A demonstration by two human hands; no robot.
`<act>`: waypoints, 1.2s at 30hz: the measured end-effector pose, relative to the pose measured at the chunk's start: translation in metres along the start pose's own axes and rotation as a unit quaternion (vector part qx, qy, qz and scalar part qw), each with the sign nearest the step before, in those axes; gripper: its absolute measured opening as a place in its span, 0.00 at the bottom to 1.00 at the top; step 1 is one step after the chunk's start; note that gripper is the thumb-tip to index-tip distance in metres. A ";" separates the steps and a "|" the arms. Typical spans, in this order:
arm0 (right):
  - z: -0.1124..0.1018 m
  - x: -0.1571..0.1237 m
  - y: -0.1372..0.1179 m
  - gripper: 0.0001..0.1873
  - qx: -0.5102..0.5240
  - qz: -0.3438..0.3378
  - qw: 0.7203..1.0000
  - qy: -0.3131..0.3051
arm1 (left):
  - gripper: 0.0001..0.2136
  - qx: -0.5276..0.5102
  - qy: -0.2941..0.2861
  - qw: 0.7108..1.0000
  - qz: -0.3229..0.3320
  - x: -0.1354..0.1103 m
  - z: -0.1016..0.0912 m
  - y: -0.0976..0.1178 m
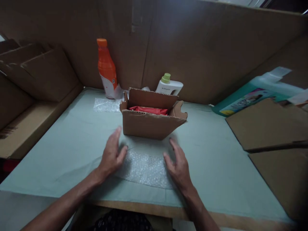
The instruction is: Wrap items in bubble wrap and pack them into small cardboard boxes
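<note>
My left hand [113,154] is open, thumb apart from the fingers, just in front of the left side of a small cardboard box [146,125]. Opposite it, my right hand [178,165] is also open, near the box's front right corner. Neither hand holds anything. The box stands upright with its top flaps raised, and a red packet [149,110] shows inside; its lower part is hidden. Between my hands a sheet of bubble wrap [146,170] lies flat on the pale green cloth [207,179].
Behind the box stand an orange bottle [107,69] and a white bottle with a green cap [168,85]. Another piece of bubble wrap [106,105] lies at back left. A teal liquid jug [243,93] leans at right beside cardboard flaps [269,123]. Cardboard boxes [45,73] stand left.
</note>
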State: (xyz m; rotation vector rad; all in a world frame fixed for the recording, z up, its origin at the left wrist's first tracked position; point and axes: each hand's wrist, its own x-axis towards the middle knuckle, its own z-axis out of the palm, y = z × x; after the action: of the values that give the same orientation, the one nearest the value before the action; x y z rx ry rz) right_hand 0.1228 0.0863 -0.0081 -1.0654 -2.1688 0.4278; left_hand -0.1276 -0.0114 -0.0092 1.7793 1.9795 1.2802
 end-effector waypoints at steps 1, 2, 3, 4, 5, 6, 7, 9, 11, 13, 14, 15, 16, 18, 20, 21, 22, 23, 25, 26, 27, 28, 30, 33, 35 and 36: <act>0.004 -0.014 -0.007 0.25 -0.021 -0.046 0.998 -0.028 | 0.33 0.034 -0.050 0.997 0.043 -0.017 0.002 0.002; 0.008 -0.026 -0.012 0.23 -0.038 -0.092 0.993 -0.065 | 0.31 0.063 -0.114 0.989 0.076 -0.032 0.004 0.004; 0.011 -0.036 -0.015 0.21 -0.053 -0.132 0.984 -0.104 | 0.29 0.086 -0.178 0.976 0.094 -0.044 0.005 0.005; 0.013 -0.044 -0.015 0.20 -0.070 -0.164 0.974 -0.139 | 0.28 0.102 -0.231 0.963 0.098 -0.054 0.005 0.005; 0.013 -0.049 -0.012 0.20 -0.088 -0.182 0.966 -0.162 | 0.27 0.107 -0.269 0.953 0.092 -0.059 0.003 0.004; 0.010 -0.053 -0.004 0.19 -0.110 -0.185 0.961 -0.171 | 0.25 0.098 -0.293 0.948 0.083 -0.061 -0.001 0.001; 0.004 -0.055 0.006 0.19 -0.134 -0.174 0.962 -0.162 | 0.24 0.076 -0.305 0.946 0.076 -0.058 -0.008 -0.004; -0.011 -0.056 0.030 0.20 -0.178 -0.126 0.969 -0.117 | 0.19 0.021 -0.290 0.955 0.059 -0.040 -0.026 -0.017; -0.027 -0.058 0.051 0.21 -0.202 -0.069 0.974 -0.073 | 0.14 0.008 -0.205 0.979 -0.004 -0.005 -0.047 -0.036; -0.037 -0.061 0.061 0.22 -0.198 -0.038 0.978 -0.055 | 0.12 0.054 -0.060 0.989 -0.121 0.043 -0.065 -0.058; -0.038 -0.064 0.062 0.22 -0.190 -0.034 0.980 -0.053 | 0.13 0.073 -0.017 0.985 -0.152 0.069 -0.071 -0.070; -0.038 -0.067 0.060 0.22 -0.179 -0.035 0.982 -0.055 | 0.15 0.086 0.016 0.981 -0.172 0.095 -0.076 -0.082; -0.036 -0.070 0.057 0.21 -0.169 -0.039 0.983 -0.058 | 0.17 0.097 0.048 0.974 -0.198 0.119 -0.079 -0.095; -0.030 -0.075 0.051 0.20 -0.155 -0.043 0.985 -0.065 | 0.18 0.110 0.097 0.958 -0.248 0.158 -0.081 -0.117; -0.027 -0.078 0.046 0.18 -0.148 -0.040 0.986 -0.066 | 0.14 0.108 0.127 0.943 -0.289 0.180 -0.078 -0.135; -0.027 -0.079 0.045 0.18 -0.149 -0.038 0.986 -0.061 | 0.11 0.102 0.136 0.938 -0.301 0.184 -0.077 -0.141; -0.028 -0.079 0.044 0.17 -0.152 -0.038 0.986 -0.052 | 0.08 0.094 0.143 0.936 -0.307 0.184 -0.076 -0.145; -0.029 -0.078 0.044 0.17 -0.157 -0.039 0.986 -0.040 | 0.05 0.086 0.152 0.935 -0.308 0.180 -0.077 -0.147; -0.033 -0.073 0.042 0.16 -0.164 -0.047 0.985 -0.012 | 0.02 0.074 0.183 0.933 -0.302 0.161 -0.082 -0.143; -0.034 -0.069 0.039 0.15 -0.163 -0.051 0.985 0.000 | 0.02 0.076 0.203 0.930 -0.297 0.146 -0.087 -0.138; -0.035 -0.064 0.035 0.15 -0.156 -0.057 0.986 0.008 | 0.01 0.074 0.226 0.927 -0.290 0.129 -0.094 -0.132; -0.034 -0.058 0.029 0.14 -0.141 -0.065 0.988 0.011 | 0.02 0.063 0.248 0.925 -0.283 0.110 -0.102 -0.124; -0.027 -0.044 0.012 0.13 -0.094 -0.088 0.992 -0.004 | 0.06 -0.016 0.274 0.923 -0.270 0.071 -0.118 -0.108; -0.006 -0.020 -0.024 0.14 -0.015 -0.122 0.991 -0.060 | 0.15 -0.194 0.274 0.898 -0.284 0.023 -0.133 -0.083; 0.013 -0.005 -0.052 0.15 0.031 -0.129 0.985 -0.106 | 0.18 -0.283 0.265 0.874 -0.292 0.006 -0.136 -0.066; 0.023 0.002 -0.066 0.17 0.054 -0.127 0.982 -0.131 | 0.19 -0.323 0.253 0.864 -0.291 0.001 -0.135 -0.058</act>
State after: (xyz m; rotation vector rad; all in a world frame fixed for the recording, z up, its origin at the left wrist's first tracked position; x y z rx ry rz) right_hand 0.0681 0.0475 0.0123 -0.6908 -2.4432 0.5852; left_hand -0.2563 -0.0678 0.0342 0.5079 1.7476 1.9603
